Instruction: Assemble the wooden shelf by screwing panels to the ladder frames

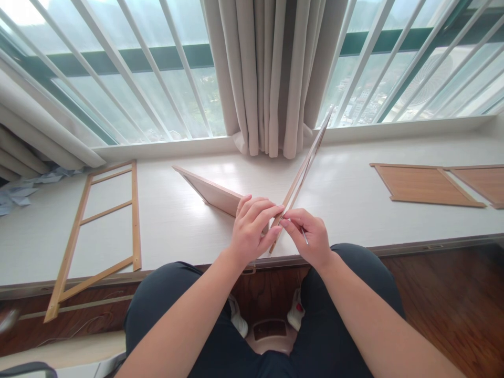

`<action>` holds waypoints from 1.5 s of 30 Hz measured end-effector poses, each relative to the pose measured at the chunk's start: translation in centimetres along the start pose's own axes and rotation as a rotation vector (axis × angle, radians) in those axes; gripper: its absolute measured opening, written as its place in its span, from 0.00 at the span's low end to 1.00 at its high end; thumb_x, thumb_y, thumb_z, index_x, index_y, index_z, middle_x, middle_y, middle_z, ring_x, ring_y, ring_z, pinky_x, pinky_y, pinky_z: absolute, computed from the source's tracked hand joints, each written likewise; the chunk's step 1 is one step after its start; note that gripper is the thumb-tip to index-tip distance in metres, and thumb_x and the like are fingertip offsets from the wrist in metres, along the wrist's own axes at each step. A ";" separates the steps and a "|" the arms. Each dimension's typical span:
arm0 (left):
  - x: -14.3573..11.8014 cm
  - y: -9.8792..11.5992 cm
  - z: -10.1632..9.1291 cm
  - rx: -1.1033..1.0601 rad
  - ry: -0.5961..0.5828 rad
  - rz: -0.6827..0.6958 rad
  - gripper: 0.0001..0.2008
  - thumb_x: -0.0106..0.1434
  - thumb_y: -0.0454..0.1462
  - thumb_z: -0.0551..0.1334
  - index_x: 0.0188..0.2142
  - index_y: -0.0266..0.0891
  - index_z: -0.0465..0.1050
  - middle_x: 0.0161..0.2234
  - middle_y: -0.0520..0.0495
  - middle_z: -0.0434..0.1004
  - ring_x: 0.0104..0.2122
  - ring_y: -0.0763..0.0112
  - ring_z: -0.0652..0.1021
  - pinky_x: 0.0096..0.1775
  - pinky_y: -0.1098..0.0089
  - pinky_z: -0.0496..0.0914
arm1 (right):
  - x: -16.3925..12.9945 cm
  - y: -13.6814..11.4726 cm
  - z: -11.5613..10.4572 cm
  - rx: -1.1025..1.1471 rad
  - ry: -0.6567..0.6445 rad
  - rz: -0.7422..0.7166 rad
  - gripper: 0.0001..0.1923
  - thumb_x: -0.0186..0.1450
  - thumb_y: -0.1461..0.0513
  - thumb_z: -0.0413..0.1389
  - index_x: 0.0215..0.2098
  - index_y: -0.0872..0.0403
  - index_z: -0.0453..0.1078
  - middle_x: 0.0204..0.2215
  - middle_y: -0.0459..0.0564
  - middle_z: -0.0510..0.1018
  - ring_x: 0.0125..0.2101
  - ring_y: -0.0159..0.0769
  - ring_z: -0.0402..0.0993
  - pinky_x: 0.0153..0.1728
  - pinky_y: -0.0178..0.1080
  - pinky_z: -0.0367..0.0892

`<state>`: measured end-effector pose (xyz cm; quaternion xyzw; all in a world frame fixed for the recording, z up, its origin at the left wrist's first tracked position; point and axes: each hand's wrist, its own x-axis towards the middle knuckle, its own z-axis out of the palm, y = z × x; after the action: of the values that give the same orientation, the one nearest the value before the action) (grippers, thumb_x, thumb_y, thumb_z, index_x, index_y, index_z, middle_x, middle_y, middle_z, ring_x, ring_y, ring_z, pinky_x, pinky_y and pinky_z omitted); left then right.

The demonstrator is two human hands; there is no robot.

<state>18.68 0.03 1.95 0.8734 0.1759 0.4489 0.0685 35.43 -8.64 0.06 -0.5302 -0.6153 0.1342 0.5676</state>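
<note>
Both hands up close: left hand fingers clamped on thin wooden panel, right hand pinching small metal tool w/ panel edge, over bench.

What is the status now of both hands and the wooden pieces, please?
Left hand grips thin wooden panel, held on edge. Right hand pinches small metal pin at its lower end. Second panel leans behind the left hand.

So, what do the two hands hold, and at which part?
Both the left hand and right hand pinch the thin wooden panel at its lower end; it stands tilted on edge.
</note>
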 end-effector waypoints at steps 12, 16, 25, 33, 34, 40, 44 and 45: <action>0.0 0.0 0.0 0.024 -0.004 -0.004 0.19 0.74 0.47 0.54 0.53 0.41 0.77 0.47 0.44 0.82 0.53 0.64 0.77 0.67 0.58 0.59 | 0.1 0.2 0.0 -0.032 -0.039 0.022 0.14 0.73 0.53 0.58 0.34 0.54 0.71 0.20 0.40 0.63 0.20 0.25 0.57 0.24 0.31 0.57; 0.0 0.0 0.0 0.002 0.005 0.000 0.18 0.74 0.46 0.55 0.53 0.41 0.77 0.47 0.44 0.82 0.53 0.65 0.77 0.67 0.59 0.58 | 0.4 0.4 -0.4 -0.020 -0.051 0.055 0.14 0.71 0.51 0.60 0.36 0.53 0.72 0.18 0.38 0.59 0.19 0.26 0.55 0.24 0.32 0.56; -0.1 0.2 0.1 0.002 0.011 -0.015 0.19 0.74 0.46 0.53 0.53 0.42 0.77 0.47 0.44 0.82 0.53 0.64 0.77 0.68 0.58 0.57 | 1.6 1.3 -2.0 0.390 -0.074 0.308 0.16 0.64 0.60 0.58 0.46 0.49 0.56 0.24 0.35 0.55 0.21 0.27 0.51 0.24 0.32 0.53; -0.1 0.2 0.0 -0.025 0.004 -0.017 0.23 0.75 0.48 0.50 0.54 0.41 0.77 0.47 0.43 0.81 0.54 0.64 0.76 0.68 0.57 0.57 | 1.0 3.1 -3.2 0.253 -0.187 0.323 0.14 0.65 0.62 0.51 0.49 0.50 0.60 0.39 0.47 0.65 0.35 0.33 0.61 0.35 0.36 0.64; -0.1 0.2 0.0 -0.030 0.006 -0.015 0.23 0.74 0.48 0.50 0.54 0.41 0.77 0.47 0.43 0.81 0.54 0.64 0.76 0.68 0.57 0.57 | 1.0 2.9 -3.3 0.224 -0.198 0.316 0.11 0.68 0.61 0.50 0.49 0.51 0.62 0.40 0.47 0.66 0.34 0.33 0.62 0.36 0.37 0.64; -0.2 0.2 0.2 -0.014 -0.016 -0.047 0.23 0.74 0.49 0.50 0.54 0.42 0.77 0.47 0.43 0.81 0.54 0.63 0.76 0.69 0.56 0.56 | 1.1 1.4 -3.5 0.087 -0.154 0.176 0.06 0.75 0.58 0.51 0.43 0.52 0.68 0.35 0.46 0.71 0.34 0.32 0.67 0.39 0.37 0.66; -0.2 0.1 0.3 0.009 -0.014 -0.044 0.23 0.74 0.49 0.49 0.54 0.42 0.77 0.47 0.43 0.81 0.54 0.63 0.76 0.69 0.56 0.57 | 1.2 0.9 -3.7 0.012 -0.055 0.005 0.03 0.73 0.61 0.57 0.40 0.51 0.72 0.34 0.47 0.75 0.35 0.33 0.71 0.41 0.39 0.68; -0.2 0.1 0.3 0.010 -0.010 -0.041 0.23 0.74 0.49 0.49 0.54 0.42 0.77 0.47 0.43 0.81 0.54 0.63 0.76 0.69 0.56 0.57 | 1.2 0.8 -3.8 -0.015 -0.021 -0.037 0.02 0.72 0.63 0.59 0.40 0.51 0.73 0.33 0.47 0.76 0.34 0.33 0.71 0.40 0.40 0.68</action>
<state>18.80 -0.13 1.64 0.8723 0.1955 0.4420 0.0741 39.27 -9.02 1.33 -0.5214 -0.6320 0.1244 0.5596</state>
